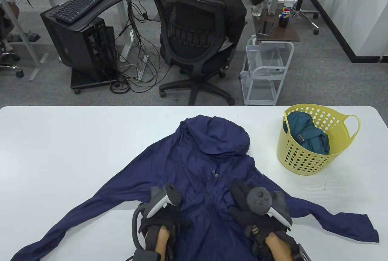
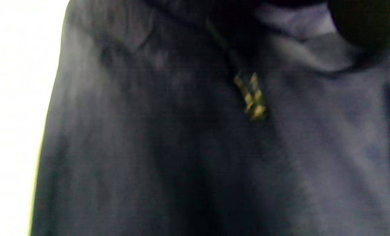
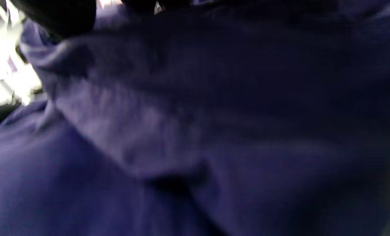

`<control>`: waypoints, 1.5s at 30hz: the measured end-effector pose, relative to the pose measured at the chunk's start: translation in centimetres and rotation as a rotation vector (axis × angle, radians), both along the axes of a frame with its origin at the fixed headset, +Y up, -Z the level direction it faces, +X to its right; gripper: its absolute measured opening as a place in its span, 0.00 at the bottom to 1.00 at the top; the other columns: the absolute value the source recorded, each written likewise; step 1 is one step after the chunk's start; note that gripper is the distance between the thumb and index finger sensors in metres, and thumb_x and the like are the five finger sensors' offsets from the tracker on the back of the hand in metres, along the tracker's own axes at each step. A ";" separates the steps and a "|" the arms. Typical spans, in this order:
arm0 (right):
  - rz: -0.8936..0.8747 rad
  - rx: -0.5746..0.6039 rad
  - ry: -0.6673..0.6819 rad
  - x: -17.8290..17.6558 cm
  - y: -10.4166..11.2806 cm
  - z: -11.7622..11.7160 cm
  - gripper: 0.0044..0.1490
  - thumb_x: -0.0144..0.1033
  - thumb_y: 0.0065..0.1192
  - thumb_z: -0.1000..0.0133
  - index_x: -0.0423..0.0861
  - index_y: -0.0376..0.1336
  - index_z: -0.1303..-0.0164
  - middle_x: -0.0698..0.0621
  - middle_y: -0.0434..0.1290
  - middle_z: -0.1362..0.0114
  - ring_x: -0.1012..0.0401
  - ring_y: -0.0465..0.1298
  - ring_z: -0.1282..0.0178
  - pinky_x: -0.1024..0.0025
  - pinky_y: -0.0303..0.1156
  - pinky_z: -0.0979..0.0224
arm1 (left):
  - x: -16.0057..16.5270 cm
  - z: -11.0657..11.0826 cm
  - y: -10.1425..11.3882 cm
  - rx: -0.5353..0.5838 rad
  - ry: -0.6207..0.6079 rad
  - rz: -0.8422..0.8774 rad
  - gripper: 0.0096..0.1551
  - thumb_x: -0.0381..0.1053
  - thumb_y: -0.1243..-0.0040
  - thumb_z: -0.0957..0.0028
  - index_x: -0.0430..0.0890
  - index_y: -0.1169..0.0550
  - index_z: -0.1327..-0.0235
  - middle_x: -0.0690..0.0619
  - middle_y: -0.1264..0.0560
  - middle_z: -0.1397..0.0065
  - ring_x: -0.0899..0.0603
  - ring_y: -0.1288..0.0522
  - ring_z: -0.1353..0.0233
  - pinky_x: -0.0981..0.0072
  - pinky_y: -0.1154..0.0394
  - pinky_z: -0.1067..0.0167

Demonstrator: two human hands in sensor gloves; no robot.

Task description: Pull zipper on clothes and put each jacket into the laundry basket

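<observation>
Resting on one navy jacket [image 1: 197,164], two hands, left hand [image 1: 163,212], right hand [image 1: 245,203], grips unclear, one teal jacket [image 1: 309,136] in one basket [image 1: 303,161]

Both hands [image 1: 212,209] rest on the navy jacket [image 1: 197,164], perhaps gripping it, beside the yellow basket [image 1: 315,157].

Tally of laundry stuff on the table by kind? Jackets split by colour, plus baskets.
Navy jacket, spread flat on the table: 1
Teal jacket, inside the basket: 1
Yellow laundry basket: 1
Total: 3
</observation>
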State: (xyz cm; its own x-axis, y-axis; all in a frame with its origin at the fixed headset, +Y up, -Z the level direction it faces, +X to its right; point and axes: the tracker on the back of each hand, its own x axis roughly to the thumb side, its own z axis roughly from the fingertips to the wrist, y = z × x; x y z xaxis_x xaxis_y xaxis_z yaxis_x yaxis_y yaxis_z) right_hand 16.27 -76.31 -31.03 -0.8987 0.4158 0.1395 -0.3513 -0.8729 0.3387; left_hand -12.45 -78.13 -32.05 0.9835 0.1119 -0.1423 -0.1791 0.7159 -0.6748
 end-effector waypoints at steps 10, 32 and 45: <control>0.130 -0.123 -0.317 7.4 -1.4 -1.5 0.44 0.64 0.55 0.45 0.61 0.51 0.18 0.57 0.48 0.08 0.40 0.46 0.12 0.30 0.42 0.21 | -4.7 -1.3 -0.3 0.213 0.206 -0.051 0.51 0.66 0.37 0.64 0.79 0.50 0.30 0.65 0.65 0.14 0.41 0.76 0.20 0.29 0.72 0.33; 0.045 0.240 -0.160 1.3 2.8 1.2 0.41 0.59 0.58 0.44 0.60 0.55 0.19 0.55 0.52 0.08 0.41 0.45 0.11 0.29 0.44 0.21 | 1.6 -1.3 5.6 0.368 0.025 0.009 0.39 0.68 0.46 0.56 0.74 0.40 0.27 0.61 0.49 0.12 0.38 0.59 0.14 0.29 0.58 0.27; 0.210 -0.082 0.223 -4.5 -3.5 2.3 0.53 0.66 0.59 0.48 0.66 0.38 0.18 0.58 0.33 0.09 0.38 0.32 0.14 0.24 0.36 0.25 | 3.5 -3.9 4.9 -0.024 -0.088 -0.349 0.43 0.71 0.38 0.63 0.69 0.34 0.29 0.55 0.26 0.21 0.34 0.25 0.27 0.34 0.35 0.33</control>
State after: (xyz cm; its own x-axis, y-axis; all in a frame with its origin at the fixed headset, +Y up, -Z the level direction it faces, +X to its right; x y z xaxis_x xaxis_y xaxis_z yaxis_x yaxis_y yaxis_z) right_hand 11.75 -79.84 -28.71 -0.9171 0.2424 0.3166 -0.0755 -0.8852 0.4590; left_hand -8.94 -73.27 -35.97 0.9706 -0.2348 -0.0536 0.1329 0.7078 -0.6938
